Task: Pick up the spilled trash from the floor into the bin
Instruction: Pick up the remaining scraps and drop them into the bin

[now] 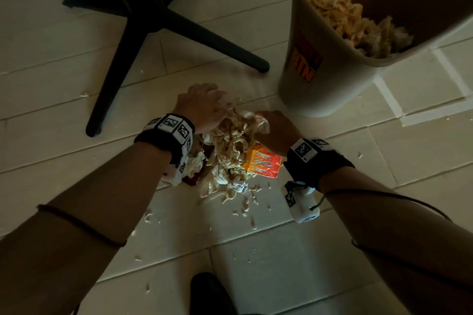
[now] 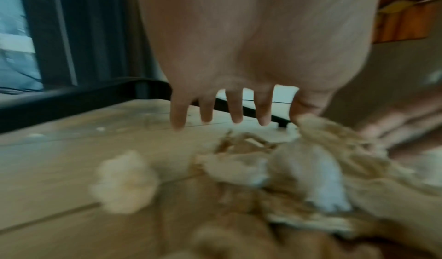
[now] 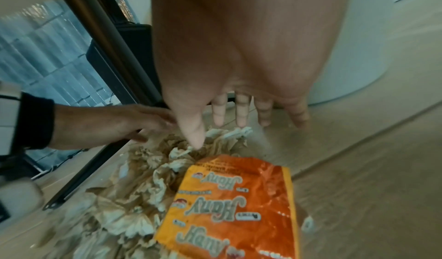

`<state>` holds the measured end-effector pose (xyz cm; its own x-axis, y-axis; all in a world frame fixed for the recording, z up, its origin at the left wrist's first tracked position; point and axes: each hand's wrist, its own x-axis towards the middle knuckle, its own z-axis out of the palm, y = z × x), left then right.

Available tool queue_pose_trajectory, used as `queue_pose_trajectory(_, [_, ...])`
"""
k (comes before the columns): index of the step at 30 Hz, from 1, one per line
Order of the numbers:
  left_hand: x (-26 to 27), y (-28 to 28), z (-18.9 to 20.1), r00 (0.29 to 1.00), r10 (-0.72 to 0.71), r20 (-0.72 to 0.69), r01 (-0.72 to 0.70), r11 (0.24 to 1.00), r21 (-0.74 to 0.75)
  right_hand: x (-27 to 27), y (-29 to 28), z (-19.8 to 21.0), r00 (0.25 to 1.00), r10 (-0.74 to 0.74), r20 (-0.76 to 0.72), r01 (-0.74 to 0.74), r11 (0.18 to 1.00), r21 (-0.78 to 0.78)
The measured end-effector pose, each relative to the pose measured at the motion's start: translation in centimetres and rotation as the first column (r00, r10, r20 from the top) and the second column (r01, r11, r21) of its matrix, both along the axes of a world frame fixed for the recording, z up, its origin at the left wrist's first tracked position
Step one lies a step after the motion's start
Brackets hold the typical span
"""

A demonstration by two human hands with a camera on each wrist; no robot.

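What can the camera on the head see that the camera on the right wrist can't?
Only the head view shows the bin with crumpled paper already inside, the black chair base, both wrist bands, and small scraps scattered on the floor near the person.

Only the right wrist view shows the printing on the orange wrapper up close, the right hand with its fingers stretched straight over the pile, and a window behind.

Both show the paper pile, the orange wrapper lying beside it, and the left hand reaching in from the other side.

Crumpled paper trash heap point(image 1: 230, 151) on floor, beige bin point(image 1: 330, 79) near
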<state>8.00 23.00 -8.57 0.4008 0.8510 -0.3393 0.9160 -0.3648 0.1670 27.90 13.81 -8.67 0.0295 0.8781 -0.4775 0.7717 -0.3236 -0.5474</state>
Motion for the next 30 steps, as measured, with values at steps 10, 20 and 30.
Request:
queue_pose_trajectory(10, [2.2, -3.1, 1.1, 0.995, -0.090, -0.034, 0.074, 0.943, -0.323, -1.2, -2.5, -0.3, 0.952, 0.148, 0.269, -0.128, 0.988, -0.091])
queue_pose_trajectory(20, [6.3, -8.6, -1.2, 0.987, -0.163, -0.014, 0.161, 0.984, -0.069, -1.4, -1.9, 1.6, 0.999, -0.044, 0.019, 0.046, 0.989, -0.137])
queue_pose_trajectory(30, [4.9, -9.2, -1.4, 0.945, 0.054, 0.324, -0.004, 0.988, -0.153, 0.4, -2.3, 0.2, 0.570, -0.641, -0.514, 0.532, 0.764, -0.364])
